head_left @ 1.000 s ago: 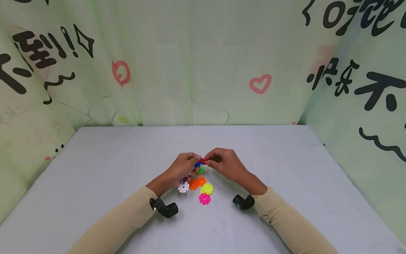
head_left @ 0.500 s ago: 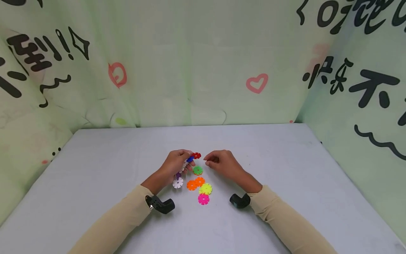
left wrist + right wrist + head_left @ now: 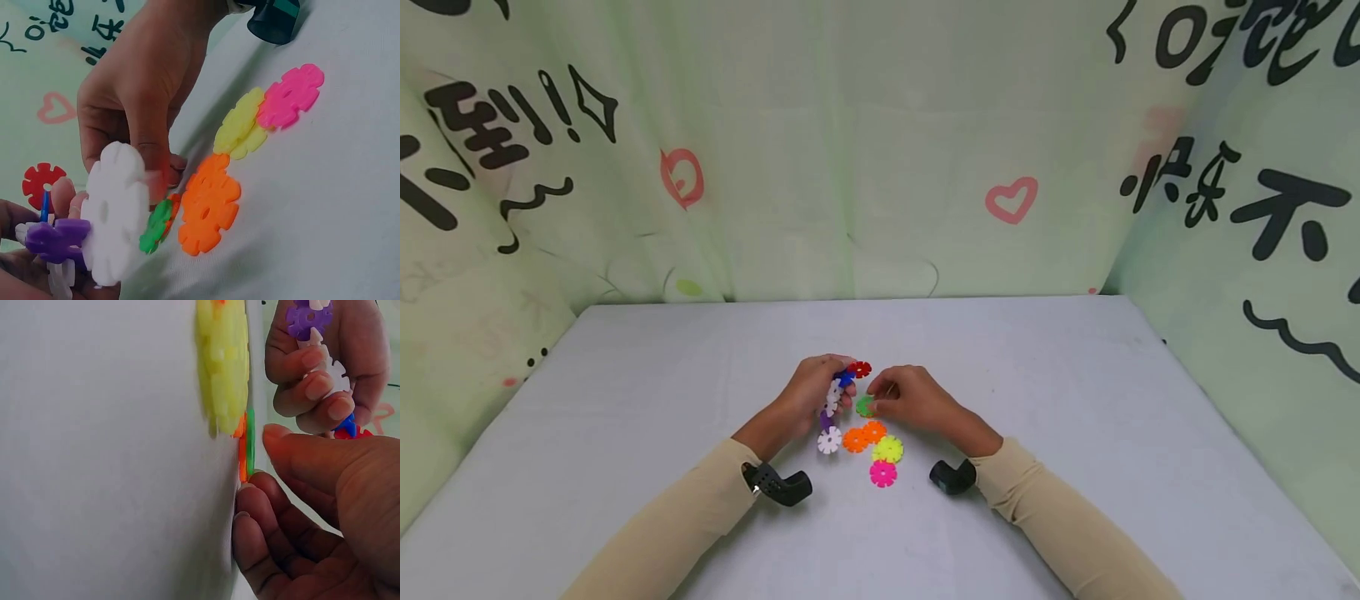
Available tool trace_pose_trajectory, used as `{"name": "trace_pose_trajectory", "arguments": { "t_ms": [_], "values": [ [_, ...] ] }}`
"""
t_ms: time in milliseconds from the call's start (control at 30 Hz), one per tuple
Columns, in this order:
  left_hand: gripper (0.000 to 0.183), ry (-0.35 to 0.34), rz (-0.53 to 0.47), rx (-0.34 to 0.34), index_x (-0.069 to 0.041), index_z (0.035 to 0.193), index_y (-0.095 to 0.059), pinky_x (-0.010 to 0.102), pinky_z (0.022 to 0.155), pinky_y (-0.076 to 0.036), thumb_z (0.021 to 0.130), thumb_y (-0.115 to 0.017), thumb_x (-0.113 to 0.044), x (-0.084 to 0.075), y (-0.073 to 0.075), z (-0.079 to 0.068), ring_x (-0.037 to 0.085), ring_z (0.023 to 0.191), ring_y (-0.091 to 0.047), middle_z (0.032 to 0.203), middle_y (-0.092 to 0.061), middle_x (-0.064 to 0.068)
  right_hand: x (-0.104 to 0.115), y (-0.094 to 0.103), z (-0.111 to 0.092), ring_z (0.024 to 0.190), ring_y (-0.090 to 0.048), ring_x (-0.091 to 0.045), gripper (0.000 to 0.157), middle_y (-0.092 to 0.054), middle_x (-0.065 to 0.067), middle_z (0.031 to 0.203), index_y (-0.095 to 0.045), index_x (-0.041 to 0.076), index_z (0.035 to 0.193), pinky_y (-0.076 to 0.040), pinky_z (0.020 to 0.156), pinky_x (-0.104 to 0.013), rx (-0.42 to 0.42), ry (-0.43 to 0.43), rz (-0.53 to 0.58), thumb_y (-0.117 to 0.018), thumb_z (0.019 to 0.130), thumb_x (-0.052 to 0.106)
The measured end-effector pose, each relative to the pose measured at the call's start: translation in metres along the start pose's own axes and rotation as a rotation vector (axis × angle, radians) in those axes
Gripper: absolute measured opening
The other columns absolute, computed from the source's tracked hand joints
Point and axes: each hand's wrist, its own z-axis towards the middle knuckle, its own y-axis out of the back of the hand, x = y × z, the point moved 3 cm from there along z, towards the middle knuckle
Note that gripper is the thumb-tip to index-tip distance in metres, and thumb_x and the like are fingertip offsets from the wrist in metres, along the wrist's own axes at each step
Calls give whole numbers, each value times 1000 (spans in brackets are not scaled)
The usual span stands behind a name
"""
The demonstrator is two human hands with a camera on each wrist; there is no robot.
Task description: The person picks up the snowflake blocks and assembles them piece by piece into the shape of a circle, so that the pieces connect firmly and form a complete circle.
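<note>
My left hand [image 3: 801,392] holds a chain of interlocking plastic flower discs above the table. In the left wrist view a white disc [image 3: 115,212] hangs at its near end, joined to a purple disc [image 3: 57,239]; a red disc [image 3: 861,368] sticks out at the far end beside a blue disc [image 3: 846,379]. My right hand [image 3: 917,398] reaches down to a green disc [image 3: 865,407] that lies over an orange one. Its fingertips meet the green disc's edge, while the thumb [image 3: 281,440] stands a little off its face in the right wrist view.
Loose orange discs [image 3: 855,440], yellow discs [image 3: 887,449] and a pink disc [image 3: 883,473] lie overlapping in a row on the white table [image 3: 1037,375], between my forearms. A printed curtain [image 3: 850,150] hangs behind the table.
Both hands were together at the red disc. My right hand let go of it, then came down to the green disc. The left hand drew slightly left with the chain.
</note>
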Motion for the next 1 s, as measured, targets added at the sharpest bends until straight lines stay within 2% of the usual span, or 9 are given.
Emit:
{"name": "trace_pose_trajectory", "arguments": {
  "t_ms": [167,300,400,500,633,833,1000],
  "values": [
    [44,28,-33,20,-5,125,-54,22,54,-48,102,-42,-42,0,-2,-2,15,57,-50,73,-53,4,3,-3,-1,76,-55,-15,23,-59,1,81,-69,3,103,-50,68,-24,46,-8,-19,-78,82,11],
    [63,13,13,6,-3,118,-53,23,55,-49,92,-52,-61,0,-3,-1,16,52,-49,72,-51,4,5,-4,0,74,-53,-15,32,-57,0,79,-68,1,111,-49,66,-25,61,-13,-40,-77,84,17],
    [64,-17,49,13,-2,120,-57,22,53,-48,89,-60,-58,0,-4,-1,16,53,-49,73,-50,5,6,-4,3,74,-53,-15,32,-58,0,80,-69,1,110,-48,66,-26,67,-27,-73,-77,85,19],
    [58,-26,63,21,-2,122,-59,22,52,-47,90,-63,-51,1,-4,0,16,55,-50,76,-51,6,7,-4,5,79,-54,-16,27,-59,0,83,-71,2,105,-48,69,-27,65,-55,-111,-77,84,18],
    [52,-15,66,10,-3,121,-59,22,52,-47,94,-60,-47,2,-2,0,16,57,-50,80,-55,7,7,-2,4,85,-54,-16,22,-59,1,88,-69,6,100,-48,74,-27,52,-70,-117,-79,82,15],
    [45,-8,68,4,-5,127,-58,21,51,-46,99,-53,-40,2,-2,-2,16,58,-50,90,-61,9,4,3,1,78,-55,-16,12,-61,3,84,-67,9,89,-49,70,-26,50,-75,-75,-77,83,11],
    [45,-3,87,17,-6,130,-56,21,51,-44,100,-51,-39,1,-4,-2,16,58,-48,96,-62,10,2,11,-1,76,-57,-15,8,-63,3,80,-67,9,86,-51,71,-26,47,-39,-44,-74,85,7]
  ]
}}
